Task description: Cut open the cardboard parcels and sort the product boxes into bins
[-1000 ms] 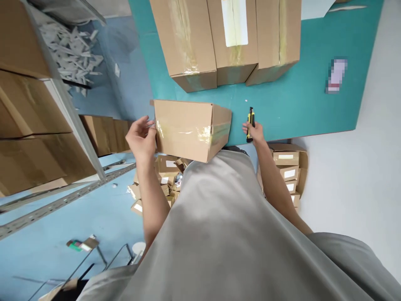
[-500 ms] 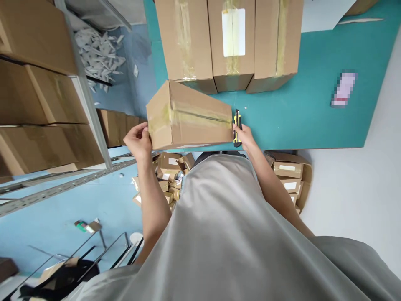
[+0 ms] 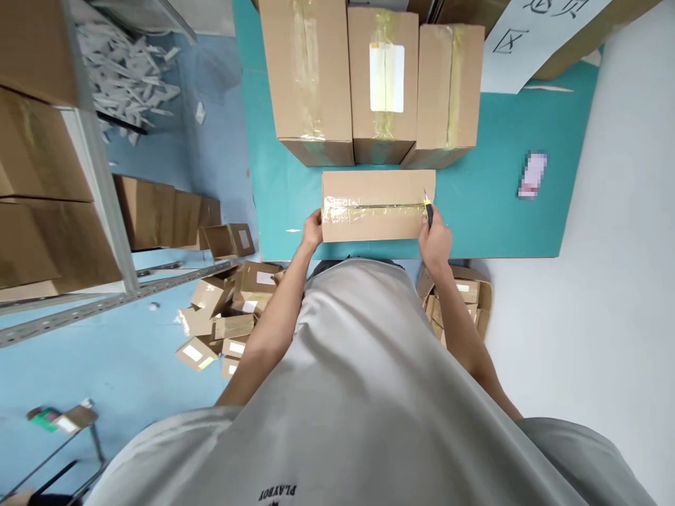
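Observation:
A taped cardboard box [image 3: 377, 205] lies flat on the teal table [image 3: 490, 218] near its front edge, its tape seam running left to right. My left hand [image 3: 313, 230] grips the box's left end. My right hand [image 3: 435, 239] is closed round a yellow and black utility knife [image 3: 428, 210], whose tip sits at the right end of the tape seam.
Three bigger taped boxes [image 3: 384, 77] stand side by side just behind. A white sheet with writing [image 3: 532, 35] leans at the back right. Several small cartons [image 3: 226, 316] lie on the blue floor left of me, more in a box [image 3: 469, 295] at my right. Shelving [image 3: 63, 197] stands at left.
The box went from tilted in my left hand at the table's left edge to lying flat in front of me. My right hand brought the knife to the seam's right end.

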Tool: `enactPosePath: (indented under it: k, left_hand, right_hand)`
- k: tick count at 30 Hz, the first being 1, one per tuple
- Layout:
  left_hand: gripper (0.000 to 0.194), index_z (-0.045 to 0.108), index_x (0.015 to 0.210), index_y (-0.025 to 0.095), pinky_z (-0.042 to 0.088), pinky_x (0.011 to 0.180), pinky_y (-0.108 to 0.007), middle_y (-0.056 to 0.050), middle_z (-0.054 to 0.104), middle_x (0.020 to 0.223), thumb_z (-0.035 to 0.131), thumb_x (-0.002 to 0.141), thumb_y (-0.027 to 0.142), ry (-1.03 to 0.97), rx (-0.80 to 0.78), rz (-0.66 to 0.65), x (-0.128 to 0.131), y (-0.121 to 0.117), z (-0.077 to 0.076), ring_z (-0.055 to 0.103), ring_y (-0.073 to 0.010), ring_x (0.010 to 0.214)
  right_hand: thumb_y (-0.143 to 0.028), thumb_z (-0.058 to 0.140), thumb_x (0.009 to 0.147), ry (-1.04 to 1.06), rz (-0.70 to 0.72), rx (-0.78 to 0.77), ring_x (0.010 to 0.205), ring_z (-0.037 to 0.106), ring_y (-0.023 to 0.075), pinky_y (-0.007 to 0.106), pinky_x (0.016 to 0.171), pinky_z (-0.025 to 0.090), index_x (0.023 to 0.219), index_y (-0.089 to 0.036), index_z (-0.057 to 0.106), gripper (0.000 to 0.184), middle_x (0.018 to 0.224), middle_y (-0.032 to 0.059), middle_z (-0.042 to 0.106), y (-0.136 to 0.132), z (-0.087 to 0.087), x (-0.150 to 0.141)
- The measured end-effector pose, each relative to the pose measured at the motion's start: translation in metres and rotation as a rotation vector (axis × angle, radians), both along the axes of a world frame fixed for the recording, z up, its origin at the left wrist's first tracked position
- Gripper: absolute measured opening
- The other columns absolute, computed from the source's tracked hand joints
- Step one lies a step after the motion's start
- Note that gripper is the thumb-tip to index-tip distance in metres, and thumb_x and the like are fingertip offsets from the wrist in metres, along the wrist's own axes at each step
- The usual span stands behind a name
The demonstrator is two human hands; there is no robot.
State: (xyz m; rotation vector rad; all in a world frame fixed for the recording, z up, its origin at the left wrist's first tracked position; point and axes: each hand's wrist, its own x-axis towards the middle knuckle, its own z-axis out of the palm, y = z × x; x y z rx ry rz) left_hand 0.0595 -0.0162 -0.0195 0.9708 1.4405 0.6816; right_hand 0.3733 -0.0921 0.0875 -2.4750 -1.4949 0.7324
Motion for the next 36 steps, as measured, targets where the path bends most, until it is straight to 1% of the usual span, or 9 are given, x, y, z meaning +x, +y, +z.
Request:
enactPosePath:
  k: [4,8,11,13,16,19,24,28,36]
  left_hand:
    - [0.054,0.077,0.122,0.019,0.060,0.119,-0.055,-0.018,0.084,0.129,0.083,0.087,0.060,0.141,0.099,0.049,-0.021,0.000,0.005,0.078,-0.0325,0.126]
    - [0.074,0.070,0.145,0.026,0.059,0.119,-0.055,-0.018,0.071,0.158,0.078,0.093,0.077,0.116,0.229,-0.041,-0.039,-0.002,0.037,0.067,-0.0351,0.148]
    - [0.080,0.069,0.151,0.031,0.056,0.122,-0.058,-0.017,0.061,0.169,0.084,0.088,0.077,0.093,0.287,-0.180,-0.042,-0.001,0.059,0.056,-0.0378,0.160]
    - [0.078,0.071,0.149,0.031,0.053,0.125,-0.060,-0.018,0.058,0.172,0.089,0.086,0.072,0.092,0.305,-0.259,-0.043,0.003,0.063,0.052,-0.0395,0.163]
    - [0.074,0.072,0.149,0.030,0.053,0.124,-0.061,-0.018,0.057,0.171,0.092,0.085,0.062,0.081,0.290,-0.335,-0.047,0.008,0.055,0.049,-0.0408,0.165]
    - [0.073,0.068,0.153,0.029,0.058,0.119,-0.056,-0.017,0.060,0.169,0.089,0.088,0.055,0.022,0.271,-0.366,-0.052,0.009,0.042,0.056,-0.0389,0.158]
    - [0.073,0.063,0.159,0.030,0.059,0.117,-0.053,-0.013,0.061,0.168,0.084,0.090,0.045,-0.055,0.259,-0.389,-0.055,0.005,0.029,0.063,-0.0363,0.148]
    - [0.072,0.061,0.161,0.032,0.059,0.118,-0.053,-0.011,0.059,0.170,0.083,0.093,0.043,-0.097,0.241,-0.416,-0.056,0.005,0.025,0.064,-0.0362,0.146]
    - [0.074,0.060,0.163,0.031,0.059,0.116,-0.049,-0.011,0.060,0.170,0.083,0.094,0.045,-0.120,0.238,-0.412,-0.055,0.005,0.019,0.067,-0.0343,0.142]
  right_hand:
    - [-0.033,0.036,0.114,-0.076,0.018,0.050,0.139,0.069,0.0353,0.050,0.118,0.055,0.163,-0.011,0.057,0.058,0.154,0.0279,0.068,-0.005,0.013,0.000]
    - [-0.032,0.039,0.113,-0.050,0.122,0.097,0.141,0.066,0.0360,0.050,0.118,0.054,0.164,-0.010,0.054,0.057,0.155,0.0282,0.067,0.011,0.039,-0.006]
    - [-0.036,0.043,0.113,0.110,0.261,0.024,0.128,0.072,0.0331,0.043,0.110,0.056,0.161,-0.012,0.057,0.055,0.141,0.0213,0.077,0.030,0.058,-0.031]
    - [-0.040,0.047,0.113,0.245,0.375,-0.080,0.110,0.076,0.0300,0.038,0.101,0.057,0.159,-0.014,0.060,0.054,0.123,0.0142,0.082,0.043,0.069,-0.054]
    - [-0.044,0.049,0.113,0.406,0.535,-0.226,0.092,0.073,0.0253,0.032,0.091,0.055,0.156,-0.018,0.066,0.053,0.103,0.0046,0.082,0.059,0.083,-0.087]
    - [-0.042,0.049,0.113,0.432,0.631,-0.298,0.086,0.068,0.0221,0.028,0.086,0.050,0.152,-0.020,0.070,0.049,0.096,0.0007,0.080,0.071,0.090,-0.106]
    - [-0.034,0.052,0.110,0.307,0.742,-0.275,0.084,0.065,0.0223,0.028,0.081,0.041,0.135,-0.019,0.076,0.038,0.101,0.0064,0.081,0.085,0.078,-0.110]
    - [-0.035,0.052,0.112,0.320,0.785,-0.298,0.081,0.065,0.0239,0.031,0.078,0.041,0.125,-0.019,0.075,0.031,0.098,0.0093,0.079,0.094,0.070,-0.107]
    - [-0.039,0.047,0.114,0.524,0.836,-0.379,0.077,0.067,0.0208,0.033,0.077,0.049,0.151,-0.021,0.067,0.046,0.110,0.0064,0.079,0.108,0.083,-0.100]
